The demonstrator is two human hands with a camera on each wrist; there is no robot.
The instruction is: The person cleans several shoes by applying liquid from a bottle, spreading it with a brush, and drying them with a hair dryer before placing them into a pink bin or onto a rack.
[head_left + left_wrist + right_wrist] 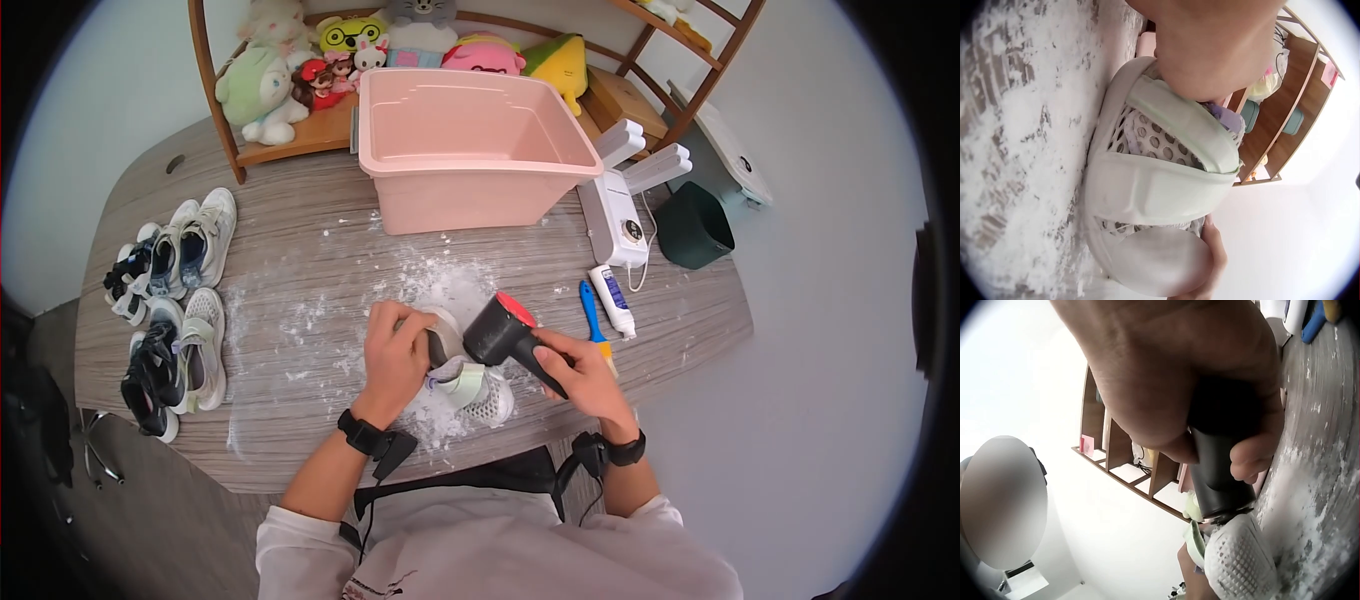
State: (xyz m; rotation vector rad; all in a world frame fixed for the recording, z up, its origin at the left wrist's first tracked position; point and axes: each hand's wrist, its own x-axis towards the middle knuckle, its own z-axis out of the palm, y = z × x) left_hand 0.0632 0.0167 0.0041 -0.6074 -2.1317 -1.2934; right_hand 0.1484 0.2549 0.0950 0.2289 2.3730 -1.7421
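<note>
A white mesh shoe [487, 396] with pale green straps lies on the powder-strewn table, its toe toward the person's right. The left hand [395, 350] grips it at the heel end, thumb and fingers around the back. In the left wrist view the shoe's straps [1160, 190] show close up, with the left hand [1210, 44] above. The right hand [585, 375] holds a black handheld device [490, 330] with a red end by its handle, beside the shoe. The right wrist view shows the right hand [1179, 375] curled round the black device [1219, 475], near the mesh toe [1241, 559].
A pink bin [470, 200] stands at the back, before a shelf of plush toys. Several shoes [200, 350] stand at the left. A white appliance [612, 215], a dark green bin [693, 228], a white tube [612, 300] and a blue-handled brush [590, 312] are at the right.
</note>
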